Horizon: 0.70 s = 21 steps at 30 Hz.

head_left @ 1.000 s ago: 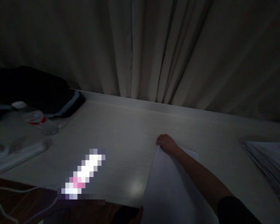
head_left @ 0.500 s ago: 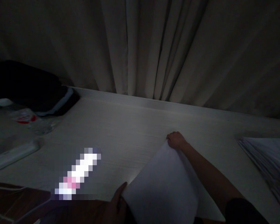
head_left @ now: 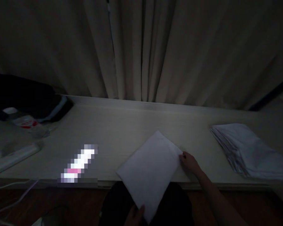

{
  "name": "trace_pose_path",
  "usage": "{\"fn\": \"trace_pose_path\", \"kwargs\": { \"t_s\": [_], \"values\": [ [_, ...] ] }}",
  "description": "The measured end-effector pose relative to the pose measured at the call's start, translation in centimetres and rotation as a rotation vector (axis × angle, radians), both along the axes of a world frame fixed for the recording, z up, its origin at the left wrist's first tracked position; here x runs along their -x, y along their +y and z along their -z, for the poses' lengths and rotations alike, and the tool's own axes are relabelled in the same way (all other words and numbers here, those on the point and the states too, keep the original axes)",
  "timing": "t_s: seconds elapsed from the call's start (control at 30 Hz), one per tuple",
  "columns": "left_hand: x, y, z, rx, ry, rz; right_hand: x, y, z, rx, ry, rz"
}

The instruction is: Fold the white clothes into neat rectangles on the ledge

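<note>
A white folded cloth [head_left: 148, 169] lies turned like a diamond, partly on the desk and partly over its front edge above my dark-clothed lap. My right hand [head_left: 189, 162] pinches its right-hand corner between thumb and fingers. At the lower edge, my left hand [head_left: 135, 216] grips the cloth with the thumb on top; its other fingers are mostly hidden. To the right rests a stack of folded white cloths [head_left: 247, 150], layered and slightly uneven.
On the left lie a lit phone-like object [head_left: 79, 163] with a pixelated screen, a clear plastic bottle [head_left: 29, 124], a white bar-shaped object [head_left: 16, 158] and dark fabric [head_left: 23, 97]. Curtains [head_left: 132, 50] hang behind the desk [head_left: 103, 125]. Cables [head_left: 21, 197] dangle at the lower left.
My right hand has moved from the far corner to the right corner, and my left hand has come down along the cloth's edge. The view has shifted right, showing more of the stack.
</note>
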State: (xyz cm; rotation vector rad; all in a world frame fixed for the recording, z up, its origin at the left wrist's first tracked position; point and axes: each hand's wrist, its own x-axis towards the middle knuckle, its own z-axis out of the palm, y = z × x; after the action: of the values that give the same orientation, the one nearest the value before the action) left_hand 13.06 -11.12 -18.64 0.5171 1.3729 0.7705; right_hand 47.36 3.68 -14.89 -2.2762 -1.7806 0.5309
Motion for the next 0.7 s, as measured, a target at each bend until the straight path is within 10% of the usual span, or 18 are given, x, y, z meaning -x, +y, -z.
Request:
{"fn": "trace_pose_path", "kwargs": {
  "t_s": [0.33, 0.53, 0.7],
  "values": [
    [4.0, 2.4, -3.0, -0.073, 0.171, -0.104, -0.1, -9.6, 0.5, -0.010, 0.208, 0.177],
    [5.2, 2.1, -2.9, -0.067, 0.010, 0.065, 5.8, -20.0, 7.1, -0.206, 0.386, 0.178],
    [4.8, 2.2, -2.0, -0.065, 0.064, 0.085, 9.7, -23.1, 10.5, -0.230, 0.151, 0.148]
  ]
}}
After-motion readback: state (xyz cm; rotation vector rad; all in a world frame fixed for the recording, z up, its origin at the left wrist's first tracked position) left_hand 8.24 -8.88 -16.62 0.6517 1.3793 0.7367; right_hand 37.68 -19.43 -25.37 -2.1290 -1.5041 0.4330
